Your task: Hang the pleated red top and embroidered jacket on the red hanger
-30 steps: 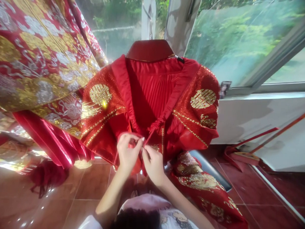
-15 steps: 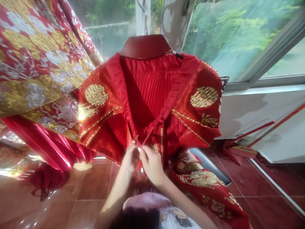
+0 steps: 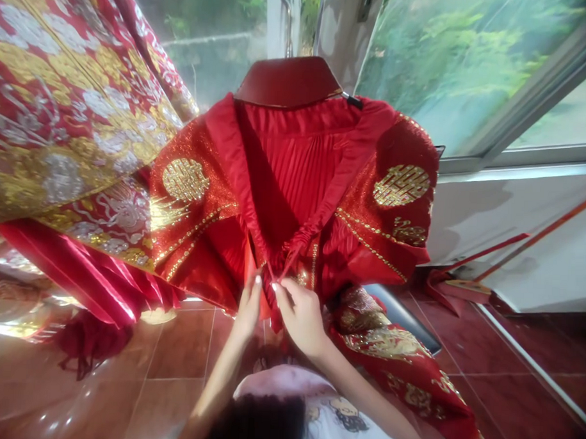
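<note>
Head view: looking down on a red garment [image 3: 294, 175] at the centre of the scene, hanging open-fronted from a broad dark-red hanger [image 3: 289, 82] before the window [image 3: 447, 58], showing gold round motifs on both shoulders. Working at the bottom of its V-shaped neckline [image 3: 250, 179]. Pinching a thin red cord [image 3: 288, 261] at thumb and fingertips, by the look of it, with the right hand [image 3: 300, 312], where two strands are meeting in a narrow V. Holding the left hand [image 3: 248, 307] just beside, thumb uppermost, hiding the other fingers behind it; being unable to tell whether its grip is closing on cord or cloth. Judging the handling as partway along: seeing the cord out at the front and ruching gathered along the neckline near its exit, but making out no finished knot or bow; counting the strands as not yet secured. Noting gold-and-silver brocade [image 3: 61, 109] hanging on the left, with bright pink-red pleated cloth [image 3: 80, 270] below. Spotting gold-embroidered red cloth [image 3: 389, 344] at lower right, lying against a dark padded edge [image 3: 414, 323]. Recording a red dustpan [image 3: 444, 289] farther off, standing on the tiled floor [image 3: 173, 350].
</note>
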Available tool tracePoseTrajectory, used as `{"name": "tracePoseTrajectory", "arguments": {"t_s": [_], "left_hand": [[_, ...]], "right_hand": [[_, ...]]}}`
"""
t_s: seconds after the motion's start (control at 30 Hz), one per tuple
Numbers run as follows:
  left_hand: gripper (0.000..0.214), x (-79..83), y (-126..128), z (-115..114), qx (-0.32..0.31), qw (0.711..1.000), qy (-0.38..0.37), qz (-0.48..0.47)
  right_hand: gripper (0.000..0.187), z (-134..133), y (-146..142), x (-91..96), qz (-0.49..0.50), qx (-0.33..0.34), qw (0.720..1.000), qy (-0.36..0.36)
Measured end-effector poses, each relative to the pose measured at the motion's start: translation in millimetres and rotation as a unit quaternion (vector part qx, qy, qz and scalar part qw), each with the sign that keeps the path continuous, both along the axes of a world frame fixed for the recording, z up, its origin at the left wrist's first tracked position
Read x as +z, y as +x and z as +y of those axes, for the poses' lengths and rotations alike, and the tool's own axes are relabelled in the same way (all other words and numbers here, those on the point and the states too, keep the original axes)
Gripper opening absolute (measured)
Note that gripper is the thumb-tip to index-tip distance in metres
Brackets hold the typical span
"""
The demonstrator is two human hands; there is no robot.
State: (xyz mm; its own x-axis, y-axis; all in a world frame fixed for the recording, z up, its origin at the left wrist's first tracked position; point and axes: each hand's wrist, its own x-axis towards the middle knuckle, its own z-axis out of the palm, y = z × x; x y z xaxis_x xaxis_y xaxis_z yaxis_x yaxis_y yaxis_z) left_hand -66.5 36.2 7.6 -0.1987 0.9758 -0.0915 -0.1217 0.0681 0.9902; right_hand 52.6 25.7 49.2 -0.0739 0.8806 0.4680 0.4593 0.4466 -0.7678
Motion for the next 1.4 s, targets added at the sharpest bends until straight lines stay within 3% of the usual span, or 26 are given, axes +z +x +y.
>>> {"name": "tracePoseTrajectory", "arguments": {"t_s": [0.13,0.27,0.33,0.43,0.5,0.63,0.7,0.8,0.9,1.0,1.13,1.27,1.33,1.4], "left_hand": [[0.042,42.6,4.7,-3.1,-0.093,0.985,0.106,0.103],[0.031,65.0,-4.7,0.6,-0.079,0.962,0.152,0.214],[0.025,84.2,-18.7,0.8,-0.057,0.945,0.204,0.249],[0.011,123.6,-48.0,-0.6,0.015,0.898,0.309,0.313],[0.002,147.8,-70.3,1.4,0.102,0.849,0.366,0.366],[0.005,172.3,-105.8,20.6,0.269,0.748,0.414,0.444],[0.016,173.4,-109.3,33.7,0.305,0.712,0.395,0.493],[0.017,166.5,-93.2,48.9,0.308,0.680,0.335,0.574],[0.014,150.7,-62.8,57.5,0.296,0.667,0.316,0.606],[0.017,129.4,-31.9,66.1,0.246,0.663,0.368,0.604],[0.022,110.4,-1.3,82.1,0.119,0.706,0.367,0.594],[0.018,110.3,15.1,90.7,0.091,0.747,0.312,0.580],[0.019,112.7,19.8,89.7,0.080,0.770,0.300,0.557],[0.018,115.2,22.0,87.4,0.052,0.813,0.303,0.495]], "right_hand": [[0.028,4.7,8.5,7.5,-0.010,0.041,0.999,-0.031],[0.025,9.4,34.1,35.3,-0.038,0.079,0.995,-0.040],[0.022,12.8,53.4,54.9,-0.049,0.077,0.996,-0.021],[0.033,26.1,87.8,82.6,-0.086,0.064,0.994,0.026],[0.028,42.7,112.5,94.9,-0.107,0.048,0.991,0.070],[0.024,77.9,149.0,100.6,-0.139,0.002,0.979,0.150],[0.026,85.6,152.8,97.5,-0.178,-0.018,0.968,0.176],[0.023,85.1,142.0,91.8,-0.225,-0.008,0.955,0.193],[0.016,84.3,123.9,88.9,-0.197,0.031,0.960,0.196],[0.012,90.0,106.1,89.2,-0.146,0.025,0.972,0.182],[0.016,99.8,82.3,89.9,-0.125,-0.039,0.978,0.163],[0.038,105.3,58.4,91.0,-0.136,-0.082,0.980,0.122],[0.031,106.2,49.2,93.7,-0.159,-0.102,0.975,0.120],[0.017,106.7,43.7,97.2,-0.185,-0.122,0.967,0.124]]}}
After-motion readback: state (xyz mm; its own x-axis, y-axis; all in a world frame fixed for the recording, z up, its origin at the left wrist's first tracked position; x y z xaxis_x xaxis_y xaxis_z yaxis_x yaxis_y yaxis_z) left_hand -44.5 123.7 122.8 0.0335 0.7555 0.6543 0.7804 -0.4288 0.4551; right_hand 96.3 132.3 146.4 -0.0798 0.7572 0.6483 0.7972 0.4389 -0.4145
